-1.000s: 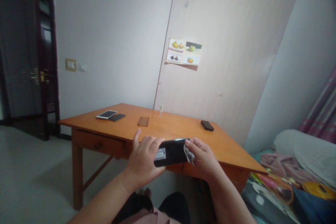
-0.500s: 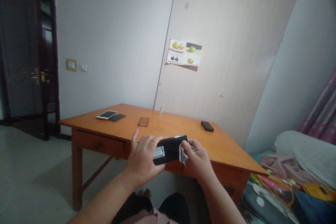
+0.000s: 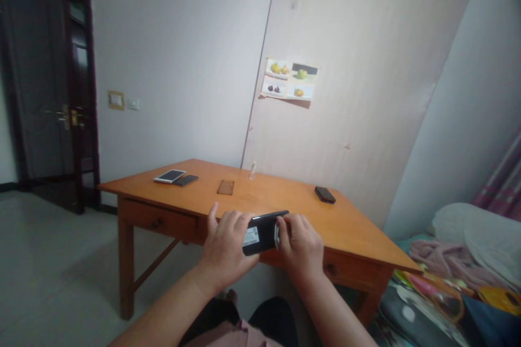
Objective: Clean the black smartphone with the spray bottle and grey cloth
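Gripping the phone (image 3: 267,236) before the desk (image 3: 277,193) with your left hand (image 3: 228,246), you apparently wipe it with white material (image 3: 277,235) pinched in your right hand (image 3: 303,244), the next stroke requiring steady support

Left forearm (image 3: 179,298) and right forearm (image 3: 328,303), both bare, angle inward from the lower edge, with the left hand (image 3: 231,246) and right hand (image 3: 302,244) near each other but apart in front of the body. Left hand shows its back, fingers curled in a grip, outermost finger sticking up; right hand is bent, thumb and fingers drawn together, tips toward the left one. Dark-clad legs (image 3: 273,319) show below, between the forearms.
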Demonstrator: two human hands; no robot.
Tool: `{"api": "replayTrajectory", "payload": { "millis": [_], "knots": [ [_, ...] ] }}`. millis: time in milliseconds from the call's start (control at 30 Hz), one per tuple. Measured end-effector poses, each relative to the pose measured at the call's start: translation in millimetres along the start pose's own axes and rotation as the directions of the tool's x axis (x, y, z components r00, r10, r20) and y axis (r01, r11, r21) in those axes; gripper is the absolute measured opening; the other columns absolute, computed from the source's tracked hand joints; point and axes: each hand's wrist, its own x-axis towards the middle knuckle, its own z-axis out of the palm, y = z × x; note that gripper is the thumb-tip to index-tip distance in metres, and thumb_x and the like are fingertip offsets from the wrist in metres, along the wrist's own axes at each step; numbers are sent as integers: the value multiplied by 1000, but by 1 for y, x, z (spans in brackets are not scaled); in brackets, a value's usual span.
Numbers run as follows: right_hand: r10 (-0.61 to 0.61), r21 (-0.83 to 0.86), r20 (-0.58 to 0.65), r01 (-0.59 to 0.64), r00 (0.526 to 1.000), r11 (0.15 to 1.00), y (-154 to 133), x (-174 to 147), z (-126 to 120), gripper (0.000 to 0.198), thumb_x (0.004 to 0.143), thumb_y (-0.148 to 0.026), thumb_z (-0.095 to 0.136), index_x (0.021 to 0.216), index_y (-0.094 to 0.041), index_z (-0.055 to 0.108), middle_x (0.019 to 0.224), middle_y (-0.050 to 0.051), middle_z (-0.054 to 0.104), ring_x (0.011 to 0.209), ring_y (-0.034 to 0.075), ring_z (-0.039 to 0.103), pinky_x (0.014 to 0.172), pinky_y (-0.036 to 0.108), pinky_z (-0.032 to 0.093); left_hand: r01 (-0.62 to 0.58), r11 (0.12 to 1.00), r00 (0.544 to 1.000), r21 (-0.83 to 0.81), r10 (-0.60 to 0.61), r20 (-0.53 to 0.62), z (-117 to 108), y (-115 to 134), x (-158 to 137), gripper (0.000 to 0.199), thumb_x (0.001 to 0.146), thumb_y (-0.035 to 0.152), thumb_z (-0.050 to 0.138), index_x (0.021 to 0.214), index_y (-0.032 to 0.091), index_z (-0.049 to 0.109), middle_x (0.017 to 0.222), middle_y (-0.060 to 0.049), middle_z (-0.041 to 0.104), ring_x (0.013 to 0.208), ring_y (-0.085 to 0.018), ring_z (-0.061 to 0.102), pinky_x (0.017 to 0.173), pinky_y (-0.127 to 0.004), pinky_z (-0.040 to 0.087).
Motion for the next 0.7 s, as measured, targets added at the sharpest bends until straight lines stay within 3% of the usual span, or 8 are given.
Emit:
{"api": "replayTrajectory", "payload": {
  "millis": [100, 300, 533, 700],
  "knots": [
    [-41, 50, 64, 37, 997, 998, -13, -6, 0, 23, 100, -29, 43, 90, -22, 62, 81, 6, 60, 74, 20, 57, 68, 31, 41, 29, 999, 999, 22, -29, -14, 1, -1, -1, 46, 71, 32, 68, 114, 21, 57, 102, -7, 65, 99, -28, 60, 118, -59, 11],
    [-186, 170, 121, 164, 975, 972, -27, -13, -6, 28, 98, -28, 49, 121, -21, 62, 103, 11, 63, 92, 24, 58, 81, 36, 48, 55, 998, 998, 14, -54, -30, 2, -5, -2, 47, 72, 39, 68, 114, 20, 57, 104, -8, 65, 101, -29, 59, 117, -60, 12],
    [-36, 125, -20, 38, 999, 991, -3, 7, 2, 24, 97, -27, 48, 104, -21, 70, 88, 9, 62, 86, 23, 58, 81, 38, 49, 28, 1000, 999, 2, -28, -35, 2, -2, -4, 49, 69, 31, 69, 115, 21, 56, 101, -8, 66, 99, -29, 59, 116, -61, 12],
    [-180, 191, 89, 161, 980, 968, -18, -6, 2, 31, 96, -21, 47, 121, -20, 64, 99, 11, 62, 90, 23, 59, 79, 36, 50, 28, 1000, 999, -1, -28, -44, 3, -3, -5, 46, 71, 36, 69, 113, 21, 57, 102, -8, 66, 100, -30, 59, 116, -60, 12]
  ]
}}
